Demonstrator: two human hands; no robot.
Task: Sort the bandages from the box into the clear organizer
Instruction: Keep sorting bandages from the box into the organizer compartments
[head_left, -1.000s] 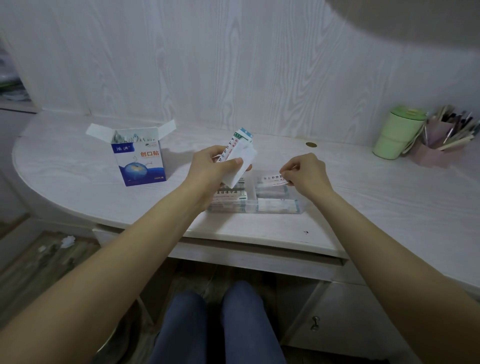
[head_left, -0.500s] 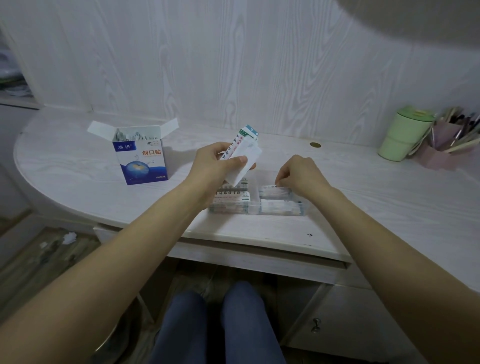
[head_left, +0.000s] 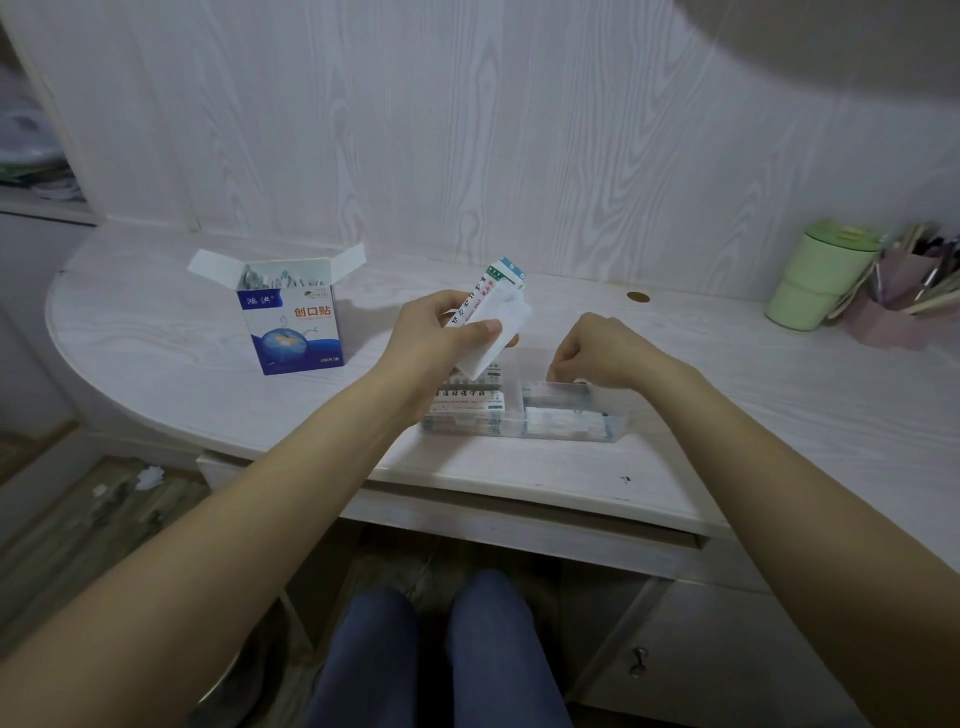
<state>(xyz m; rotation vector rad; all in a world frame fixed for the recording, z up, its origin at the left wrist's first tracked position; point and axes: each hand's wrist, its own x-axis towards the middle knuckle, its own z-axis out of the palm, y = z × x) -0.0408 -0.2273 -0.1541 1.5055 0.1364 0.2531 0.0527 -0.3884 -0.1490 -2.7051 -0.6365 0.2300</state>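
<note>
Box (head_left: 296, 325): we are seeing it standing upright on the left part of the desk (head_left: 156, 332), flaps open, with wrapped bandages showing at its mouth; it is sitting well apart from both hands.
Left hand (head_left: 434, 340): we are holding a fanned stack of bandages (head_left: 493, 317) above the organizer's left end, thumb pressing on the front wrapper and fingers curling behind the stack; the stack is tilting up toward the wall.
Clear organizer (head_left: 524, 410): we are seeing it lying flat near the desk's front edge, between our forearms; its left compartments are holding printed bandage strips, its right compartments white-wrapped ones.
Right hand (head_left: 597, 351): we are lowering it knuckles-up at the organizer's back right compartment, fingers curling downward; the fingertips are hidden, so we cannot tell whether they are pinching a strip or merely touching the contents.
Green cup (head_left: 821, 280): we are noting it standing upright at the far right of the desk.
Pink pen holder (head_left: 898, 306): we are noting it just beside the cup, with pens sticking out.
</note>
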